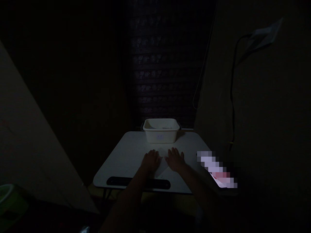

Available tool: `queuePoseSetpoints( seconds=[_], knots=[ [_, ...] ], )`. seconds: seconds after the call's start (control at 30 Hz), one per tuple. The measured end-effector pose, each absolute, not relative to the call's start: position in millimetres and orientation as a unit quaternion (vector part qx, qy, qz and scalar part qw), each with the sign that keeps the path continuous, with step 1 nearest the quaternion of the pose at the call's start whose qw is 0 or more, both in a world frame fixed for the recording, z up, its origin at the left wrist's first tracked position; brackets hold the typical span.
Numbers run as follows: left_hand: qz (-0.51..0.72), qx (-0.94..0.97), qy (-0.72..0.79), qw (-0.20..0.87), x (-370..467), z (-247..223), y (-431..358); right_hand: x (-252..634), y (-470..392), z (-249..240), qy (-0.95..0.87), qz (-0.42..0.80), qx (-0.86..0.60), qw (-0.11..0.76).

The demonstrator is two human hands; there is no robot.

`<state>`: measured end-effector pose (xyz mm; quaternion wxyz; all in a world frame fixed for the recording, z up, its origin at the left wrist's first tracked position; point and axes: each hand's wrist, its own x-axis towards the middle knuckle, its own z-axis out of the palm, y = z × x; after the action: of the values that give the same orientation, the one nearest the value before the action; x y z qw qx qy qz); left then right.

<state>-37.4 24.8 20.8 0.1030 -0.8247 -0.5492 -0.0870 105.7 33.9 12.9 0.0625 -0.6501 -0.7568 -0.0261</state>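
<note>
On a white table [121, 155] lies a thin, pale, see-through sheet [162, 165], perhaps plastic; the dim light hides its exact kind. My left hand [151, 160] rests palm down at its left edge, fingers stretched forward. Across from it, my right hand [175, 159] lies flat at the sheet's right side with its fingers spread. Neither hand is wrapped round anything that I can see. Just beyond the fingertips stands a white plastic tub [161, 136] with side handles; its contents are too dark to make out.
A long black slot [138, 183] runs along the table's near edge. To the right is a bright, blurred-out screen [217, 170]. A black cable [232, 97] hangs from a wall socket [263, 35]. A green basket [12, 205] stands at lower left, and a dark blind [155, 64] hangs behind.
</note>
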Motion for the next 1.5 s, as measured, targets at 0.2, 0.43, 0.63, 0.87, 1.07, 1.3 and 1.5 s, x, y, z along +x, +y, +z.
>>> queuePoseSetpoints(
  seconds=[0.2, 0.43, 0.63, 0.87, 1.07, 1.3, 1.5],
  knots=[
    [-0.07, -0.825, -0.553, 0.095, -46, 31, 18, 121, 35, 12, -0.774, -0.037, -0.629, 0.055],
    [-0.018, -0.835, -0.541, 0.099, -42, 47, 13, 130, 43, 15, -0.711, -0.114, -0.686, 0.103],
    [-0.042, -0.819, -0.563, 0.1, -38, 44, 17, 115, 39, 19, -0.679, -0.085, -0.718, 0.128],
    [-0.084, -0.778, -0.617, 0.091, -34, 38, 21, 94, 32, 21, -0.626, -0.022, -0.771, 0.114],
    [-0.091, -0.77, -0.628, 0.069, -33, 39, 23, 91, 29, 14, -0.671, -0.02, -0.737, 0.083],
    [-0.105, -0.772, -0.624, 0.058, -24, 38, 26, 93, 30, 8, -0.716, -0.035, -0.694, 0.072],
    [-0.103, -0.76, -0.638, 0.059, -26, 34, 28, 112, 33, 11, -0.794, -0.027, -0.603, 0.075]
  ],
)
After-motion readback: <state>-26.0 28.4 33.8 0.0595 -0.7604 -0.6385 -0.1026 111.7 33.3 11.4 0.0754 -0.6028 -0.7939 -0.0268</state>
